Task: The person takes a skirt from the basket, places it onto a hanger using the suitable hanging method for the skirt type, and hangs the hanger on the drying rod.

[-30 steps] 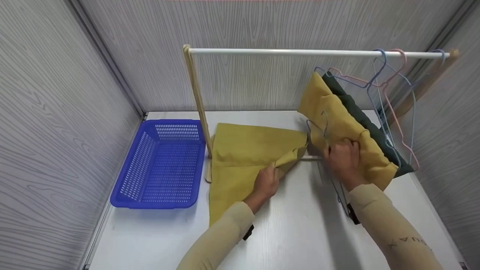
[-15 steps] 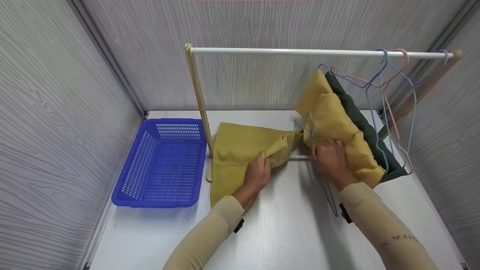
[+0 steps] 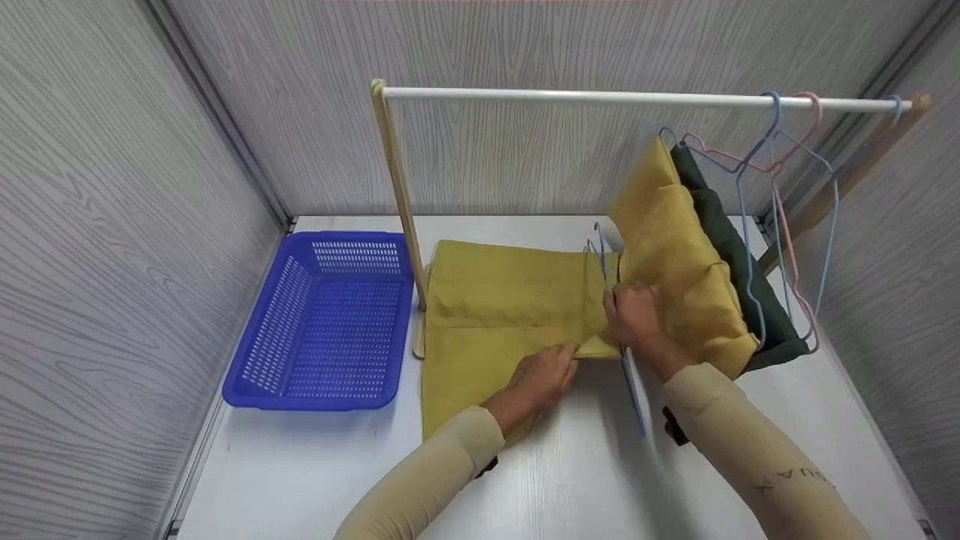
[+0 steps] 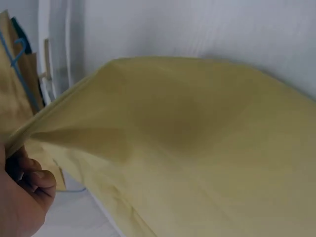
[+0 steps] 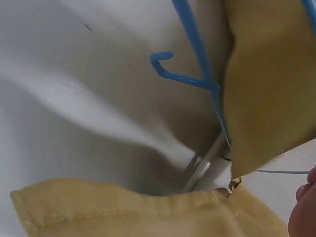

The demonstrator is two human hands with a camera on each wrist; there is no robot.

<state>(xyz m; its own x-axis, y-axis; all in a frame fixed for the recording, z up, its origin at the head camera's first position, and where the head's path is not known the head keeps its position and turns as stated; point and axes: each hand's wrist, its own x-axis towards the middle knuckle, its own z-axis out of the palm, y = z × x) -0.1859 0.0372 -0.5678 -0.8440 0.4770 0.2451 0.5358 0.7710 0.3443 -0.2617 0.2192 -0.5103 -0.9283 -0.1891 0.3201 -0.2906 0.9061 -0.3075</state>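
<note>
A mustard-yellow cloth (image 3: pixel 495 292) is spread low beneath the rack, its right end beside a thin blue hanger (image 3: pixel 602 255). My left hand (image 3: pixel 541 376) pinches the cloth's near edge; in the left wrist view the fabric is drawn taut from the fingers. My right hand (image 3: pixel 636 313) grips the hanger at the cloth's right end. Whether the cloth passes through the hanger is hidden by that hand. The right wrist view shows a blue hanger (image 5: pixel 195 39) with a small hooked notch, between two yellow pieces of fabric.
A white rail (image 3: pixel 570 95) on wooden posts spans above the hands. Blue and pink hangers on its right end bear a folded yellow cloth (image 3: pixel 675 255) and a dark green one (image 3: pixel 739 277), close to my right hand. A blue basket (image 3: pixel 319 401) stands left.
My right hand has moved left with the hanger, to the cloth's right end. My left hand dipped left, then came right and down along the near edge; the bunched cloth now lies flatter.
</note>
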